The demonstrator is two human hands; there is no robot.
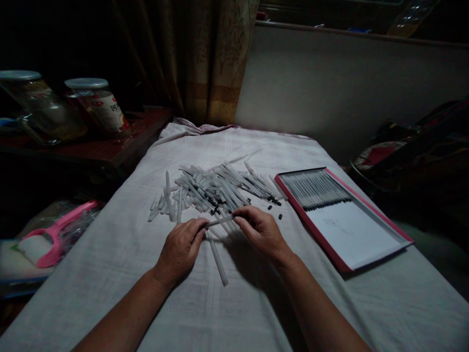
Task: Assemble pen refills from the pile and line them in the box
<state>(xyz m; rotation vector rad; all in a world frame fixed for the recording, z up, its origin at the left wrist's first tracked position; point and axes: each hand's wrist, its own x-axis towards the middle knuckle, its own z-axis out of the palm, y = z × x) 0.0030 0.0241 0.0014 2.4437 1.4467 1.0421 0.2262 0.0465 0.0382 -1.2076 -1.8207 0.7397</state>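
My left hand (181,249) and my right hand (262,232) both pinch the ends of one thin white pen tube (219,221), held level just above a white cloth. Behind the hands lies a loose pile of white pen tubes (212,190) with black tips. One single tube (218,259) lies on the cloth between my hands. A few small black caps (280,216) are scattered to the right of the pile. A flat red-edged box (344,220) at the right holds a neat row of pens at its far end.
The white cloth (234,303) covers the table. Two lidded glass jars (98,105) stand on a dark red shelf at the left. A pink-handled tool (54,234) lies low at the left. A curtain hangs behind, and dark bags sit at the right.
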